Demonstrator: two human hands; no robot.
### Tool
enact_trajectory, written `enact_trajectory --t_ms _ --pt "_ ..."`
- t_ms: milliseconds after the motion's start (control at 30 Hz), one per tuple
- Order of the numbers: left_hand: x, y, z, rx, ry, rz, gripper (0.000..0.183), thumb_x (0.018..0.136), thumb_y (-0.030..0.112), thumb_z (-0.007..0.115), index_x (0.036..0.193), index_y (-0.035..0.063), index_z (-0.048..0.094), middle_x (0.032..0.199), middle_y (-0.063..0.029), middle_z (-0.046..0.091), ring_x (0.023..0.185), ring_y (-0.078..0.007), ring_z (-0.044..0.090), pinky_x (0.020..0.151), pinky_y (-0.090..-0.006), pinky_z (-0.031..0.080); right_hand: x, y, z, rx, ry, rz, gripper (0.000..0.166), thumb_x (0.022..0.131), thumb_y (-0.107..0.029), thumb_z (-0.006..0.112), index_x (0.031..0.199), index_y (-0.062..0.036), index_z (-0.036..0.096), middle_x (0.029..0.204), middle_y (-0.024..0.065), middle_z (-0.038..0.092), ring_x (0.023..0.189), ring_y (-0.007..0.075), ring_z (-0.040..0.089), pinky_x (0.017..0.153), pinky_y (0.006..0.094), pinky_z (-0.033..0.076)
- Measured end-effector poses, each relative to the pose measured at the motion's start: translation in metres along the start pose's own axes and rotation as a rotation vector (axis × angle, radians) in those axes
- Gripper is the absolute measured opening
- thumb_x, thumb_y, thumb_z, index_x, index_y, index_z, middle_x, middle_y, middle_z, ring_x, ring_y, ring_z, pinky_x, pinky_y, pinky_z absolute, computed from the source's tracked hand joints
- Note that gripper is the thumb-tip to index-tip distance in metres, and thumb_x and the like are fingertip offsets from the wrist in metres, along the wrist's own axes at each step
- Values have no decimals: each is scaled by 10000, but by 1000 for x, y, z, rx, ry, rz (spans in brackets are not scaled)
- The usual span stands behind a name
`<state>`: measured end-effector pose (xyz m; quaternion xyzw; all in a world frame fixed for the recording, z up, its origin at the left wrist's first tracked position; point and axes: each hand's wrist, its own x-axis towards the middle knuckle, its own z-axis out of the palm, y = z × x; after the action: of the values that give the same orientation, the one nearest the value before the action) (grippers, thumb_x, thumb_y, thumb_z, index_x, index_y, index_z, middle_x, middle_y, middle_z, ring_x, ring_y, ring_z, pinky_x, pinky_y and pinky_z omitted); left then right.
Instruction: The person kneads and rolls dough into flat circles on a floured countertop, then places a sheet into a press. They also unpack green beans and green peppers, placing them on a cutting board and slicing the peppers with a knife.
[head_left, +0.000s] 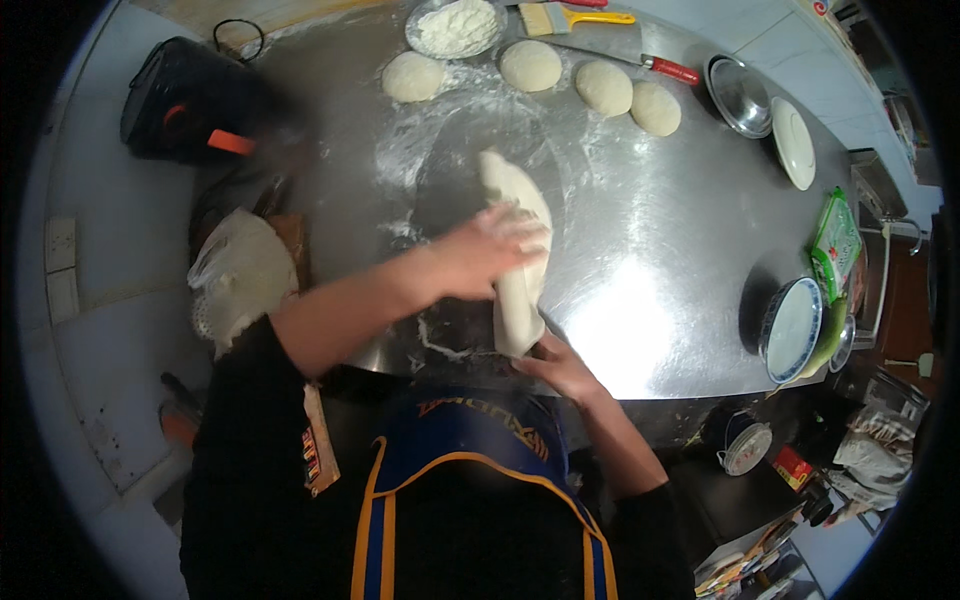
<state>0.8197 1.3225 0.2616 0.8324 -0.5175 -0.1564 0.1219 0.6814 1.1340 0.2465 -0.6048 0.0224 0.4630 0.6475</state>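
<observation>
A long pale piece of dough (517, 300) lies lengthwise before me on the stainless steel table (660, 202), folded or rolled into a tube. Whether a rolling pin is inside cannot be seen. Across the dough's middle lies my left hand (499, 244), blurred, its fingers curling over the right side. At the near end, my right hand (559, 367) holds the dough's edge, partly beneath it. The far tip is narrow and bent left. Round dough balls (531, 66) sit in a row beyond, dusted with flour.
Behind the balls stand a bowl of flour (457, 28), a pastry brush (551, 19) and a red-handled knife (670, 69). Right are a metal bowl (739, 96), a white plate (793, 144), a blue-rimmed bowl (793, 330) and a green packet (836, 246). A black appliance (187, 105) stands left.
</observation>
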Motion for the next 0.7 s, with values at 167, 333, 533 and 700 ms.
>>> enact_trajectory --t_ms 167,333,533,700 --pt "30 -86 -68 19 53 116 220 663 252 682 807 124 576 758 -77 581 773 -305 595 686 -420 470 -27 -69 -79 4 -239 -134 880 777 -365 683 1441 -114 163 1421 164 296 1269 305 356 1053 453 317" --pt "10 -117 -112 75 90 -248 272 694 248 692 896 109 574 828 -110 602 806 -317 594 682 -419 474 27 -164 -134 -702 254 -170 527 766 -397 682 1136 -43 558 992 158 615 924 253 594 845 359 458" --pt "-35 -88 13 -52 -94 -572 556 744 236 674 1250 118 475 1125 -139 527 972 -318 534 839 -421 442 83 -84 -161 -1179 456 -456 435 670 -197 747 1060 -88 590 945 108 567 893 279 552 789 373 451" --pt "-123 -1 73 -114 175 -553 575 793 224 628 1320 123 421 1195 -102 494 1094 -287 482 919 -422 400 36 -29 -100 -1297 571 -622 601 635 -81 740 1203 -125 552 1052 101 561 962 285 542 835 401 435"
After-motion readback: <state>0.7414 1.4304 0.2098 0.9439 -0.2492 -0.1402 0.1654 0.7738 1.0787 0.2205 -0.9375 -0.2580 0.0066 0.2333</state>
